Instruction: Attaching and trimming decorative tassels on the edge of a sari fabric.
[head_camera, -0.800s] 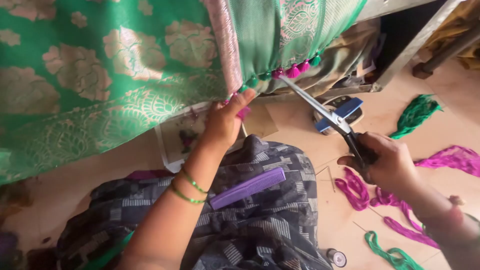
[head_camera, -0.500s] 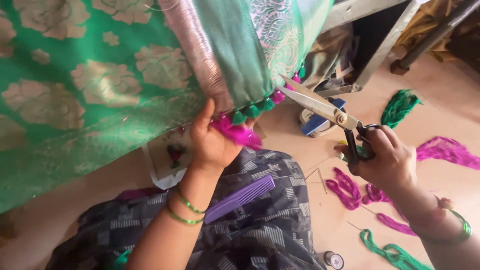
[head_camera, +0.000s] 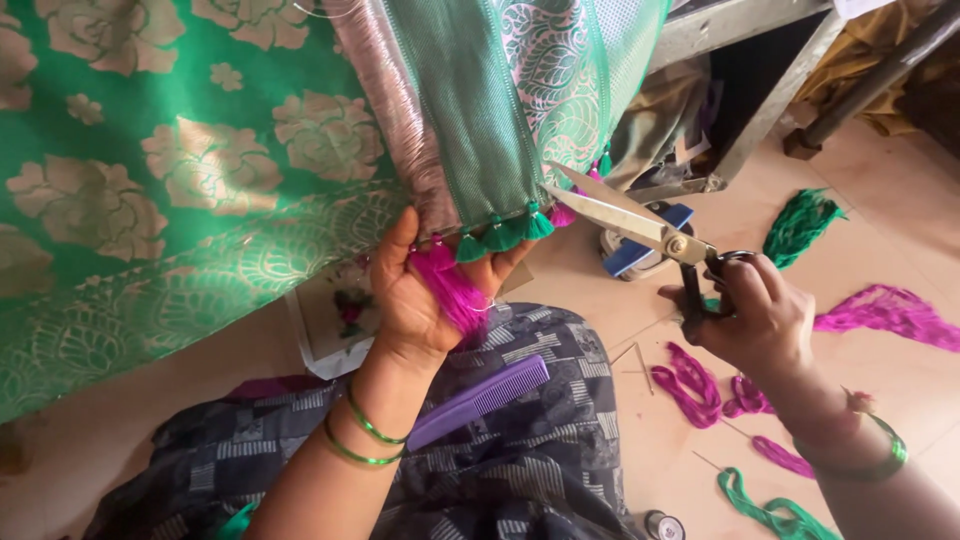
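**A:** What are the fingers doing?

**B:** The left hand (head_camera: 420, 290) is closed around a bunch of loose magenta threads (head_camera: 455, 290) at the hem of a green patterned cloth (head_camera: 180, 190). The fingers curl up from below and the thumb presses at the front. The threads hang down across the palm.

**A:** And the other hand?

**B:** The right hand (head_camera: 755, 320) grips the dark loops of a pair of steel scissors (head_camera: 625, 220). The fingers are through the handles. The blades stand slightly parted, with their tips pointing at the hem, just right of the threads.

**A:** What else is along that hem?

**B:** A row of small green tassels (head_camera: 505, 232) sits right above the magenta threads, touching the left fingertips. The cloth rises from there and fills the upper left.

**A:** And around it?

**B:** Below the hem, a purple comb (head_camera: 480, 400) lies on the person's lap, which is covered in dark grey printed fabric. Two green bangles (head_camera: 362, 440) circle the left wrist. To the right of the hem, on the pale floor, lie magenta thread bundles (head_camera: 880, 315) and green thread bundles (head_camera: 800, 225). A metal table leg (head_camera: 770, 110) slants behind the scissors.
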